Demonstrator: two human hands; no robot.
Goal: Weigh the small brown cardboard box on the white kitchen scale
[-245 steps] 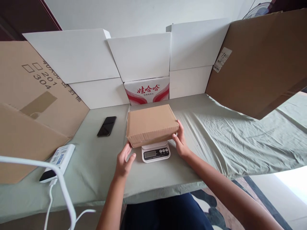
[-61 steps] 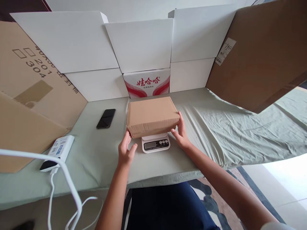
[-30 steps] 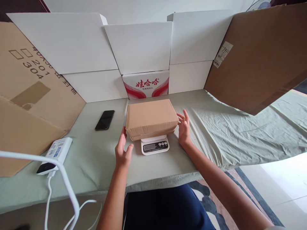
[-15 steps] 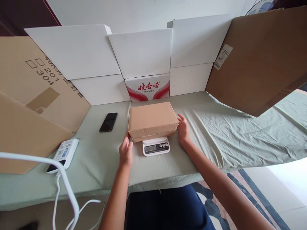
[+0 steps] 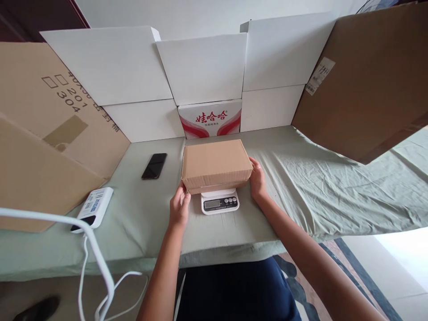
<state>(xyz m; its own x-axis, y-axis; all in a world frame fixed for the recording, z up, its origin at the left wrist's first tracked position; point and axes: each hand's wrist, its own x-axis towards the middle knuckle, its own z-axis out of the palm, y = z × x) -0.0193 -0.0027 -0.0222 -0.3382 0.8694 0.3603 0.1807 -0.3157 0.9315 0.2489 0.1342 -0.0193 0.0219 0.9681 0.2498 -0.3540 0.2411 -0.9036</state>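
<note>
Both hands, left hand (image 5: 179, 206) and right hand (image 5: 257, 180), pressed flat against opposite ends of the closed brown cardboard box (image 5: 216, 165): best kept level and centred over the small white digital kitchen scale (image 5: 220, 201), display unobstructed.

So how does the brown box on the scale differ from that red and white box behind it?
The brown box is plain cardboard; the red and white box carries printed red lettering. The brown box sits on the scale between the left hand and right hand; the red and white box stands untouched among white cartons. Both are closed.
</note>
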